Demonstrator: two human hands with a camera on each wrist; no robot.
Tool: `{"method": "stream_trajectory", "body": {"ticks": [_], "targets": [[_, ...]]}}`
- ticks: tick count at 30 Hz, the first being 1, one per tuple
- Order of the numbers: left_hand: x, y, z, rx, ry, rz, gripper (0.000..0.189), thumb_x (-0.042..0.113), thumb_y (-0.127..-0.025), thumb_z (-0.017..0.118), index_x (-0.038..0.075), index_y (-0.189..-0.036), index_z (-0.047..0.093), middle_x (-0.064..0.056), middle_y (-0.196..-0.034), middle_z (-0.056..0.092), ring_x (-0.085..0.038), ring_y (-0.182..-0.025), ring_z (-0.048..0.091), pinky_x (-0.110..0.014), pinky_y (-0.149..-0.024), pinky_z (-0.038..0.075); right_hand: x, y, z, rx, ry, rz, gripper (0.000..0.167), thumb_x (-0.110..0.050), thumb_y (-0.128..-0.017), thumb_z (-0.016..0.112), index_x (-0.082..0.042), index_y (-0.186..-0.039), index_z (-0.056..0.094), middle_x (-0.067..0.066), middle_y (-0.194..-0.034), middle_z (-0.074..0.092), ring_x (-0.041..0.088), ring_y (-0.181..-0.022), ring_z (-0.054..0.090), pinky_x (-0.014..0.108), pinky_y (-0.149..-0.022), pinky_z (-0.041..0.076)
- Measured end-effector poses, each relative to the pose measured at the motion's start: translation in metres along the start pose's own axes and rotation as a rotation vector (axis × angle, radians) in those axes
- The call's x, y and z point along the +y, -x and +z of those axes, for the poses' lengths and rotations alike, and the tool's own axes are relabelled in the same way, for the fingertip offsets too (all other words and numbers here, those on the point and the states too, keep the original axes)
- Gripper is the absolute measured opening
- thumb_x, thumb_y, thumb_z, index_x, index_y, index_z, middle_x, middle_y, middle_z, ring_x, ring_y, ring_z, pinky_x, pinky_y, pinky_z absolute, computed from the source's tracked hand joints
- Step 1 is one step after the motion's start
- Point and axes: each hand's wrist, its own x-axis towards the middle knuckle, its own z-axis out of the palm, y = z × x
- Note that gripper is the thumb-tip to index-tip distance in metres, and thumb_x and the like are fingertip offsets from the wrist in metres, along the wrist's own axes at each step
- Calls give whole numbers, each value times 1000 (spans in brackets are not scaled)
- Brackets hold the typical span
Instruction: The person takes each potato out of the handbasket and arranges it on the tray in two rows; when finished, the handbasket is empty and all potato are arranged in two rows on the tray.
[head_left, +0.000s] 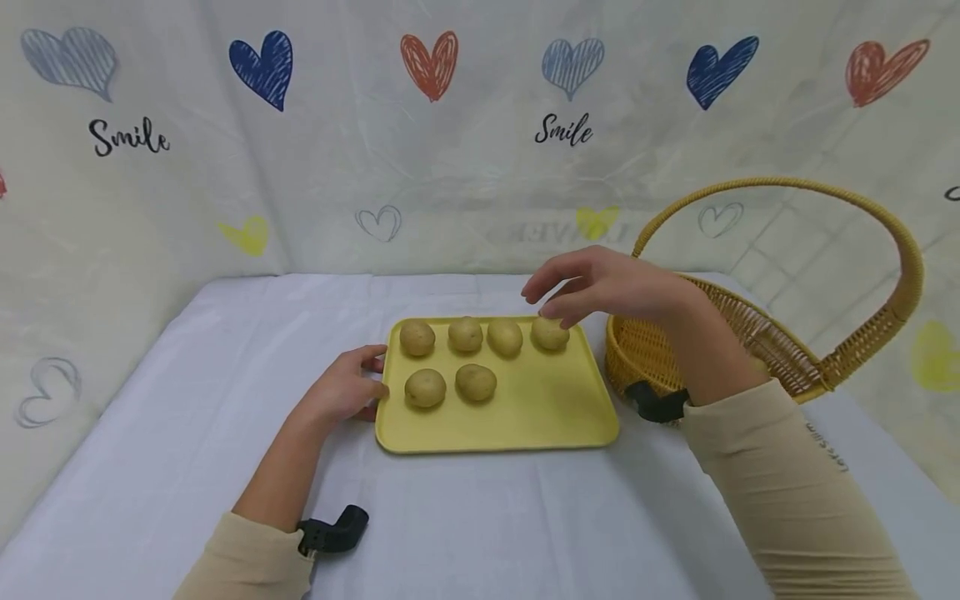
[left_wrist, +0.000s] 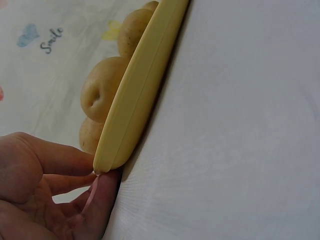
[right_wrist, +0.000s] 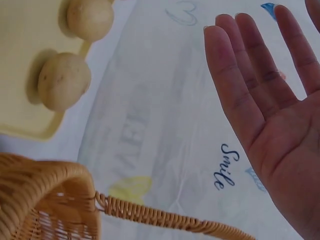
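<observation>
On the table lies a yellow tray [head_left: 555, 408] holding several potatoes: a back row, and a front row with a potato [head_left: 425, 388] at the left and another potato [head_left: 476, 382] beside it. My left hand [head_left: 347, 386] grips the tray's left edge; in the left wrist view a fingertip meets the rim and another finger lies against its underside. Over the tray's back right corner hovers my right hand [head_left: 611, 285], holding nothing, its fingers extended in the right wrist view. Just below them sits the rightmost back potato [head_left: 551, 335], apart from the palm in the right wrist view.
A wicker basket [head_left: 780, 329] with a tall arched handle [head_left: 911, 258] stands right of the tray, partly behind my right forearm, which hides some of its inside. White cloth [head_left: 465, 517] covers the table. Behind hangs a backdrop [head_left: 480, 167] printed with hearts.
</observation>
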Motion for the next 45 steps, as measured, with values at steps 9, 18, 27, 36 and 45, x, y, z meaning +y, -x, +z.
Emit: {"method": "stream_trajectory", "body": {"ticks": [9, 18, 27, 36, 45], "targets": [[3, -2, -1, -8, -5, 14, 79, -5, -88, 59, 4, -161, 31, -19, -147, 43, -25, -104, 62, -34, -73, 63, 4, 24, -21, 56, 58, 80, 34, -26, -99, 70, -12, -130, 69, 7, -134, 65, 24, -119, 66, 38, -93, 61], [-1, -1, -1, 1, -16, 5, 78, -5, -88, 58, 3, -161, 31, -19, -144, 44, -26, -105, 61, -34, -73, 64, 24, 41, -35, 111, 163, 244, 39, -36, -99, 69, -15, -131, 68, 5, -132, 67, 22, -104, 70, 43, -97, 57], [-3, 0, 0, 2, -2, 5, 79, -6, -87, 59, 3, -161, 31, -20, -145, 44, -25, -103, 62, -35, -73, 64, 52, 57, -56, 146, 164, 291, 45, -36, -101, 66, -10, -138, 63, 11, -137, 65, 21, -105, 71, 44, -96, 59], [-1, 1, 0, 3, 2, 8, 79, -6, -87, 58, 2, -161, 31, -20, -145, 44, -24, -101, 63, -36, -72, 64, 66, 59, -67, 145, 218, 343, 53, -39, -99, 69, -6, -140, 61, 10, -136, 65, 23, -112, 67, 42, -90, 62], [-1, 1, 0, 4, -7, 1, 79, -4, -88, 60, 4, -161, 32, -19, -145, 44, -25, -102, 63, -35, -72, 64, 91, 65, -79, 92, 242, 441, 54, -33, -101, 66, 2, -141, 56, 28, -141, 59, 32, -116, 66, 47, -90, 61]]}}
